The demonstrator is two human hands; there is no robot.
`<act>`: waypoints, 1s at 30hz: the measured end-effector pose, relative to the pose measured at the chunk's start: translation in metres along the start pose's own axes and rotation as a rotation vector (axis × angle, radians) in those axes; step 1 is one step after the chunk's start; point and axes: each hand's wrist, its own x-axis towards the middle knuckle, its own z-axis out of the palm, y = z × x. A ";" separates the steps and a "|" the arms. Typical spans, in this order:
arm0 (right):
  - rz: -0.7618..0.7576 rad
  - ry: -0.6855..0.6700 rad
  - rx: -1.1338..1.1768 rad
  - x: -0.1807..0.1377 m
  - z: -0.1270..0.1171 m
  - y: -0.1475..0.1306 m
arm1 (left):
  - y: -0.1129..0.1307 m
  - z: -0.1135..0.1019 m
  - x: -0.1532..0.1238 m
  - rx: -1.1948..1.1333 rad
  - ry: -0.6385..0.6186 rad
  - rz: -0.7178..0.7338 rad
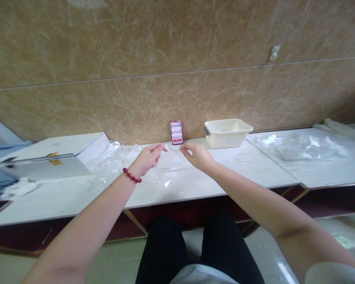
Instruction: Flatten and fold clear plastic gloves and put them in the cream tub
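A thin, clear plastic bag lies spread on the white counter between my two hands. My left hand, with a red bead bracelet on the wrist, is closed at the bag's far left part, its fingertips pressed together. On the other side my right hand pinches the far right edge of the bag between thumb and fingers. The exact grip of the left fingertips is partly hidden. Just beyond the hands, a phone with a lit screen leans upright against the wall.
Crumpled clear plastic lies beside a white box at left. A cream plastic bin stands right of the phone. More clear plastic bags lie farther right. The counter's front edge runs just above my knees.
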 end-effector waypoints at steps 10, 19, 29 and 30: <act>0.269 -0.225 0.480 0.015 -0.014 0.005 | -0.012 -0.016 0.003 0.294 -0.109 0.015; 0.083 0.055 0.319 0.008 0.001 0.010 | -0.007 -0.001 -0.005 0.132 -0.154 -0.016; 0.058 0.038 0.729 -0.002 0.024 -0.005 | -0.010 0.011 -0.005 -0.098 -0.127 -0.107; 0.040 0.040 0.735 -0.002 0.024 -0.006 | -0.010 0.011 -0.004 -0.114 -0.124 -0.108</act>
